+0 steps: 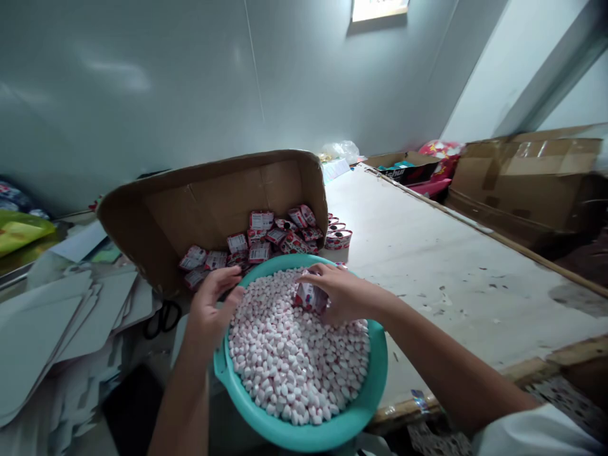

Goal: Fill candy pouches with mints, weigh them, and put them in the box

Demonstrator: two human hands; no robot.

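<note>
A turquoise basin (379,373) full of small white and pinkish candy-like pieces (294,354) sits in front of me. My right hand (349,294) is inside the rim, closed around a small red and white printed box (311,297) that touches the pieces. My left hand (209,310) is by the basin's left edge, thumb and fingers apart, with nothing in it. Behind the basin lies a cardboard box (166,215) on its side, holding many similar printed boxes (259,252). More of these boxes (339,239) stand upright on the table to its right.
White card sheets (42,335) are piled at left, beside black-handled scissors (162,318). The pale table (456,253) stretches right. At the back are an open carton (408,168) and a plastic bag (342,151); a large taped carton (527,183) stands far right.
</note>
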